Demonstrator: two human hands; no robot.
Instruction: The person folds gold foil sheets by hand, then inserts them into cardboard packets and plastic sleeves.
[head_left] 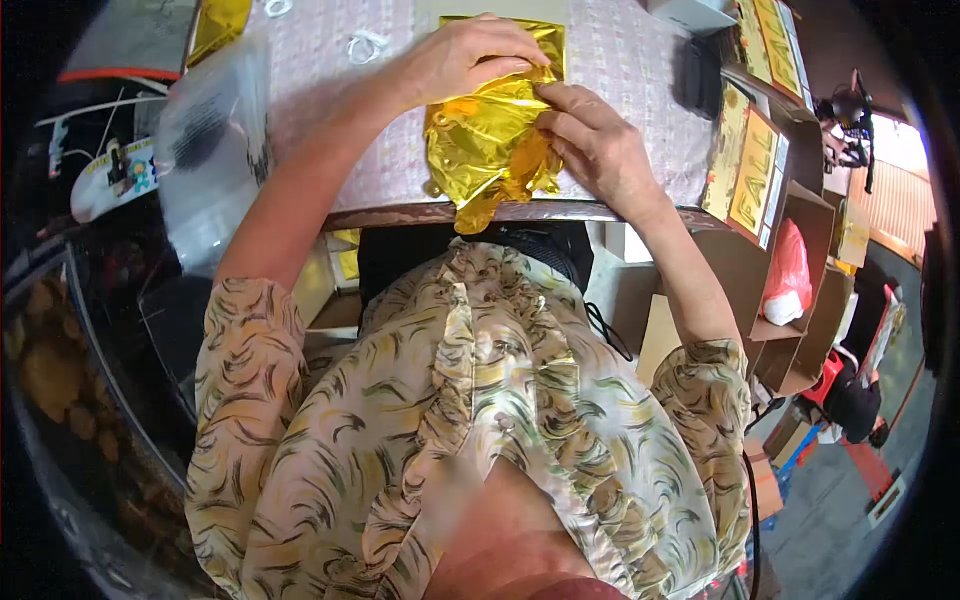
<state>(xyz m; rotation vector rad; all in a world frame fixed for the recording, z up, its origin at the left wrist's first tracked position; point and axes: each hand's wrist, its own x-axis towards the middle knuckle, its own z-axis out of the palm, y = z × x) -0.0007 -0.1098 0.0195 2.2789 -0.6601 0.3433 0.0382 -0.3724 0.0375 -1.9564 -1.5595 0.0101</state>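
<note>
Fingers: on the left hand (455,60) they are bent and close together on top of the foil (480,130); on the right hand (600,150) finger and thumb seem to pinch its right side.
Clear bags (210,150): in a loose heap at the table's left side, maybe put there to be easy to reach.
Rings (367,47): white, lying on the cloth (620,60) past the left arm, out of the way.
Foil spot: at the table's near edge, right before the chest, with its low tip hanging over.
Why two hands: foil looks thin and slippy, so one hand may press while the other works the side.
Gold sheet (553,38): flat, peeking out behind; can't tell if it joins the foil.
Black thing (697,78): on the right side, too dark to name.
Boxes (750,170): at the far right, some marked FALL.
Hard to see: left thumb, tucked away; the round edge cuts off the boxes and bags.
</note>
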